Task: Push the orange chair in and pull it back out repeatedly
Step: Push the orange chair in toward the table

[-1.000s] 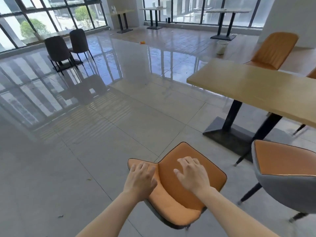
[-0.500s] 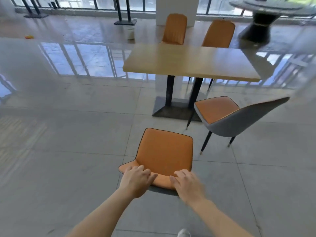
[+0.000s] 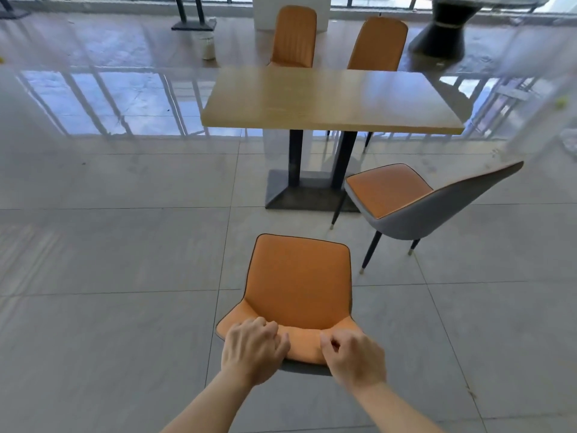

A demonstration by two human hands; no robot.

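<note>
The orange chair (image 3: 298, 282) stands on the grey tiles directly below me, its seat facing the wooden table (image 3: 327, 100). There is a gap of floor between its front edge and the table's black base. My left hand (image 3: 253, 350) curls over the left part of the backrest's top edge. My right hand (image 3: 356, 357) grips the right part of the same edge, fingers bent over it. The chair's legs are hidden under the seat.
A second orange chair with a grey shell (image 3: 415, 201) stands angled at the table's right side, close to my chair. Two more orange chairs (image 3: 295, 35) sit behind the table. A white bucket (image 3: 207, 46) and a dark round pedestal (image 3: 443, 32) stand farther back.
The view has swung round from the left so the chair now faces the table squarely. My hands slid from the seat to the backrest's top edge and closed on it.
</note>
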